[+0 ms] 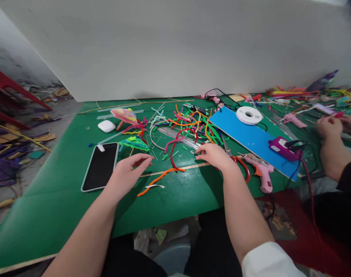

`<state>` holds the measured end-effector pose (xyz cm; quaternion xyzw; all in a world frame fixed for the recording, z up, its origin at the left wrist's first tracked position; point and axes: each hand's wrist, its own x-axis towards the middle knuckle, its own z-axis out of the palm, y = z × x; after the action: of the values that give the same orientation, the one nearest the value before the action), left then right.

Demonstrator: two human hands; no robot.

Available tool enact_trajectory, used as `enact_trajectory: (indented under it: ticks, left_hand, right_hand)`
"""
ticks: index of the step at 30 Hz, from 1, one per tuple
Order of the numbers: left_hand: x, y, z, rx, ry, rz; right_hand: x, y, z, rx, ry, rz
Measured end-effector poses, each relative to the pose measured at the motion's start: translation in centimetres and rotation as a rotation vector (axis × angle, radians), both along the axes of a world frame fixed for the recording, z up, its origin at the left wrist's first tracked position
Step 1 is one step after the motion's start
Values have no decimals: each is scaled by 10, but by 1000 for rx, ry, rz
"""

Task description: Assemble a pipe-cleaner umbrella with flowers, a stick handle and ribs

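"Orange fuzzy strip (156, 180): where is it, and what's in the fingers?"

"I have it lying on the green table (169, 202) between both hands, neither touching it; its upper end meets the red strip (171, 154). Left hand (135, 166): thumb and fingertips almost together. Right hand (212, 154): thumb and index curled close, beside the clear strands (171, 133). Anything thin pinched in either? I can't tell."

"Progress?"

"Partway, I'd judge. Striped green-blue piece (135, 143), just beyond the left fingertips, looks made up; so does the pink-yellow piece (124, 114) behind it. Loose strips (213, 134) lie heaped beyond the right hand, seemingly unused. How many pieces are left, I can't say."

"Containers?"

"White case (106, 126), shut, contents hidden. Farther right, past the scissors (246, 166) and pink glue gun (263, 175), a white spool (241, 114) sits on the blue board (239, 132). Below table level, a clear bag (282, 227), brownish bits inside."
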<state>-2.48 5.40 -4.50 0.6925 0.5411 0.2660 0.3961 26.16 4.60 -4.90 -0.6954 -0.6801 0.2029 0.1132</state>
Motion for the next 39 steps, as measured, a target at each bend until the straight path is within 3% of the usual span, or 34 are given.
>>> enact_trajectory:
  ticks: [7,10,13,17,23,29,34,37,39]
  left_hand:
    - [0,0,3,-25,-34,3]
    - [6,-6,9,-42,-132,31]
    - [18,-18,15,-140,-364,19]
    - [32,-29,13,-378,-642,-11]
    - [30,-27,7,-536,-736,93]
    - [23,-25,12,-543,-669,-29]
    - [22,-25,11,-540,-604,-97]
    - [23,-25,11,-444,-503,-115]
    - [24,-27,10,-228,-330,-130]
  right_hand:
    - [-8,-1,3,14,150,44]
    - [-15,-6,12,72,557,12]
    - [-36,-10,17,63,1063,4]
    - [-72,-12,15,2,1220,90]
    - [-88,-17,12,95,1015,174]
    - [-71,-28,25,271,595,488]
    - [-73,-33,23,458,437,501]
    - [-77,-34,21,468,348,482]
    - [-80,-34,21,426,253,453]
